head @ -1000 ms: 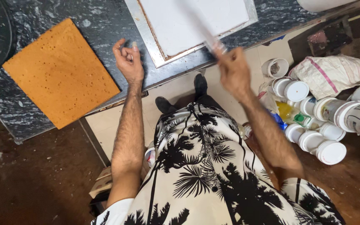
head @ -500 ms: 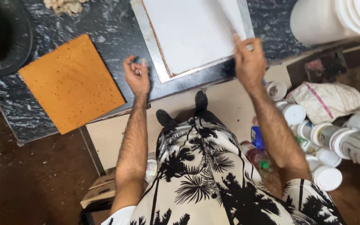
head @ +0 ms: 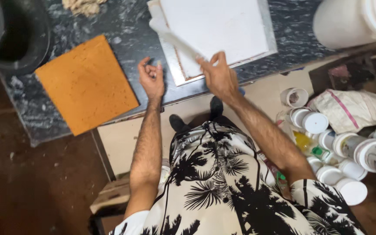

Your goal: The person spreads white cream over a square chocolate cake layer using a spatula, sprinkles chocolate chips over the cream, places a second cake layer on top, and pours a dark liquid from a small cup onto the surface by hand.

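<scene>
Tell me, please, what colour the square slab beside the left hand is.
Orange slab, speckled, seen in the head view.

An orange board [head: 85, 83] lies on the dark marble counter [head: 118, 30]. A black tub [head: 20, 37] sits beside it. White jars [head: 336, 148] crowd the floor near a white bucket [head: 349, 21].

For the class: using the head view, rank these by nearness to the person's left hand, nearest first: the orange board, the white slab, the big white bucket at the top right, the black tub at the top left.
From the left hand:
1. White slab, just to its right.
2. Orange board, just to its left; nearly as close, hard to separate.
3. Black tub, far left corner.
4. White bucket, far right corner.
</scene>
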